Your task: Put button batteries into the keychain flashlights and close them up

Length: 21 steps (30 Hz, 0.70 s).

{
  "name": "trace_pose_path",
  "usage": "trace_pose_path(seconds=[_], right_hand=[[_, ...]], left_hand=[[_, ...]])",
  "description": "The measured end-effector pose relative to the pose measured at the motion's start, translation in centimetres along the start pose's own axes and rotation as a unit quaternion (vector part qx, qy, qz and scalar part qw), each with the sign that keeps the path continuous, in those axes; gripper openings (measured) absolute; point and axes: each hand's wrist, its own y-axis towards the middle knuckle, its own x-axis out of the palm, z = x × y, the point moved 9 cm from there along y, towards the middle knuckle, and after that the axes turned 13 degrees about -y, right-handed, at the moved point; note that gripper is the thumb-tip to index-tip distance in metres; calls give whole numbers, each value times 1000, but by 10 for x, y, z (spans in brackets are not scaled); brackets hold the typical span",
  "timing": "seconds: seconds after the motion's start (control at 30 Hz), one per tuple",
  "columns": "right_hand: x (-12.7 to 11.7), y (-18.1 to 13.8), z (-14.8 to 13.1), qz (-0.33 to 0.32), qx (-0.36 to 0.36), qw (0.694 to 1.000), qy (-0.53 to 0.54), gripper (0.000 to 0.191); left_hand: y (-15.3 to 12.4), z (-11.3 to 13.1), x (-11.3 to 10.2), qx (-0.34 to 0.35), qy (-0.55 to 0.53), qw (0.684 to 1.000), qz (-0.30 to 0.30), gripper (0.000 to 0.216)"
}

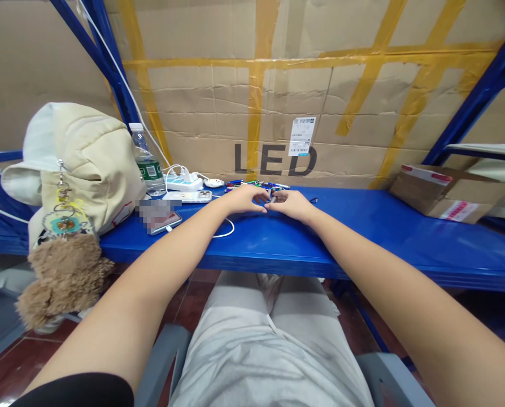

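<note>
Holding a slim pen-like piece (273, 198) above the blue surface (362, 226) in curled right hand (294, 204), with left hand (248, 199) loosely curved, part-open, just beside; cannot tell if touching. Noted just beyond: scattered pens (277, 185) before taped cardboard (218, 113).

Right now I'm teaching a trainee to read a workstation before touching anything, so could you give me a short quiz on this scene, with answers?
1. True or false: the person's two hands are at opposite ends of the table.
2. What item with a green label stands just right of the cream bag?
3. Fill in: the big black letters on the cardboard read ____.

Key:
1. False: the left hand and right hand are close together, near the coloured pens.
2. A clear plastic bottle.
3. LED.
</note>
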Motion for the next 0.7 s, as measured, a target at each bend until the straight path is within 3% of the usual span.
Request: trace_pose_path(seconds=[0.2, 0.43, 0.57, 0.7], right_hand=[[-5, 0, 8, 6, 35, 998, 49, 31], [-1, 2, 14, -16, 38, 991, 131, 34], [4, 1, 18, -55, 63, 975, 206, 25], [3, -1, 21, -84, 72, 961, 255, 18]], left_hand=[[7, 19, 3, 80, 110, 989, 52, 16], [8, 23, 5, 109, 164, 978, 72, 17], [10, 21, 1, 103, 128, 983, 87, 17], [5, 9, -19, 46, 10, 987, 151, 17]])
